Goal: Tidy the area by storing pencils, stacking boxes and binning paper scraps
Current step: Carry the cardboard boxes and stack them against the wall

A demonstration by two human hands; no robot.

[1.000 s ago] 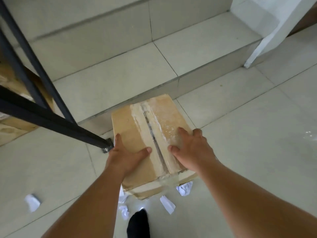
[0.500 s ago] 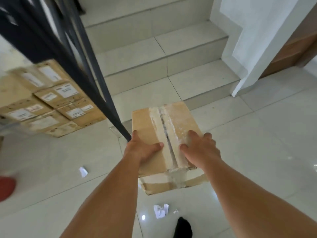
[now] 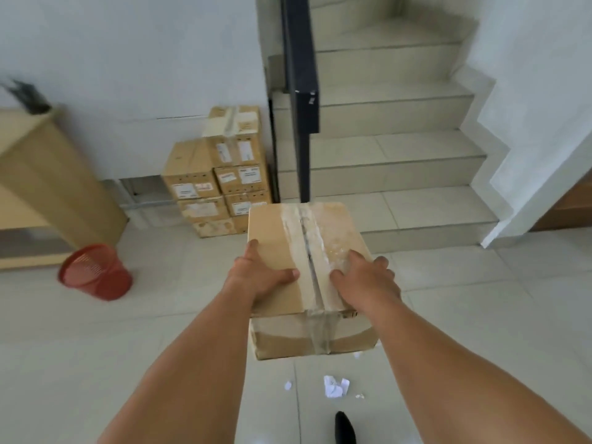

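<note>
Right now: one cardboard box (image 3: 298, 251) in my hands, held up off the floor (image 3: 480, 299) in front of me, taped seam running away from me down the middle of the top.

Left hand (image 3: 259, 277): grip wraps the left edge of the box, thumb lying flat on the top face pointing toward the seam, fingers over the side and out of sight. Right hand (image 3: 365, 280): same on the right edge, thumb on the tape-scuffed top, fingers curled down the side. Both grips pressed onto the box, neither spread.

Counts:
- Stack of boxes (image 3: 221, 181) against the wall left of the stairs (image 3: 400, 168): two columns, about eight visible; the blur makes the lower ones hard to separate. Most carry white labels. It sits beyond my box and to the left, well apart from it.
- One red mesh bin (image 3: 96, 272) on the floor, far left, just beside a light wooden cabinet (image 3: 48, 174).
- Paper scraps (image 3: 334, 386): one larger crumpled piece plus roughly three small bits on the floor below the held box.
- One black stair post (image 3: 301, 91) directly behind the box.
- One dark shoe tip (image 3: 344, 427) at the bottom edge.

No pencils that I can make out.
</note>
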